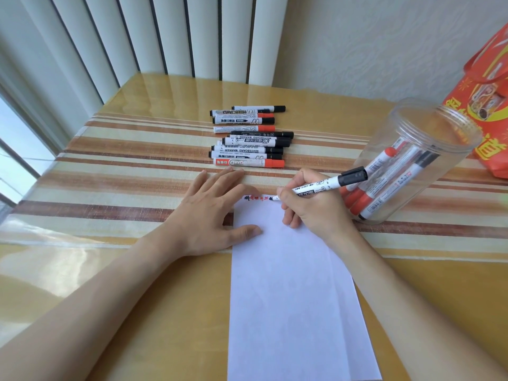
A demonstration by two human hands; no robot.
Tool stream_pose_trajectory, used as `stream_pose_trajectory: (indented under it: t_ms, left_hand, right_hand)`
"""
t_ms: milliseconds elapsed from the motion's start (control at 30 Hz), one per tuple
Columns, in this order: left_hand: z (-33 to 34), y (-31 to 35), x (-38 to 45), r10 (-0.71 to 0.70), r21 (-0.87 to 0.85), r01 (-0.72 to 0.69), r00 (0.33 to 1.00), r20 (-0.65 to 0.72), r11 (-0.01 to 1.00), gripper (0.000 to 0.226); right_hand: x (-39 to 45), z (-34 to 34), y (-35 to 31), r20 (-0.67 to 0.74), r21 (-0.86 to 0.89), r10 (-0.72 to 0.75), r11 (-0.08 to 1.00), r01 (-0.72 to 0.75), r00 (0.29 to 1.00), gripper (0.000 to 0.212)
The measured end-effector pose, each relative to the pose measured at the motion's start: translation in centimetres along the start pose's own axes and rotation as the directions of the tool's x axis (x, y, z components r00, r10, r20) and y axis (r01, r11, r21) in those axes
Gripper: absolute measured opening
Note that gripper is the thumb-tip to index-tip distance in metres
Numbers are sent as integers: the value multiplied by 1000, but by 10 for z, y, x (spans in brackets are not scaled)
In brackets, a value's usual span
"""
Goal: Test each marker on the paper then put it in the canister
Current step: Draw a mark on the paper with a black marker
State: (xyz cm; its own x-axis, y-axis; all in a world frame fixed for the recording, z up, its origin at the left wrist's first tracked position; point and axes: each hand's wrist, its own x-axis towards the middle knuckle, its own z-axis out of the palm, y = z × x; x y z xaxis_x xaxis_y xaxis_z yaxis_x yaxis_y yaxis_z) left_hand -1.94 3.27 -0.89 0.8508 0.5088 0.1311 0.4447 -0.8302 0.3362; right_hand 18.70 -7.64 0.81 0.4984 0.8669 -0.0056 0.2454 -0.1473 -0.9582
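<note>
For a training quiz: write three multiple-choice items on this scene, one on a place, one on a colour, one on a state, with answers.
1. Where is the canister?
A. right of the paper
B. left of the paper
C. on the paper

2. What colour is the cap on the end of the marker in the right hand?
A. red
B. black
C. blue

3. What is the left hand doing?
A. gripping a marker
B. lifting the canister
C. resting flat, fingers on the paper

Answers: A, it stands beside the paper's right edge; B, the cap is black; C, its fingers lie spread.
</note>
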Motion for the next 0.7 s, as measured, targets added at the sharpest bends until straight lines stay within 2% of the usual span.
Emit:
stream_pose_trajectory:
  t_ms: [467, 567, 700]
  left_hand:
    - [-1, 1, 0, 3, -3, -3, 1000, -2, 1000, 66]
    - [-3, 2, -1, 19, -6, -19, 1000, -13, 1000, 65]
    - [-4, 5, -1, -10, -100, 2, 997, -74, 995, 61]
  right_hand:
    - [-2, -1, 0, -23, 41, -28, 999, 29, 999, 18]
    - [-3, -1, -4, -61, 66, -124, 990, 128, 990, 16]
    - [-10, -3, -10, -35, -108, -279, 956, 274, 960, 8]
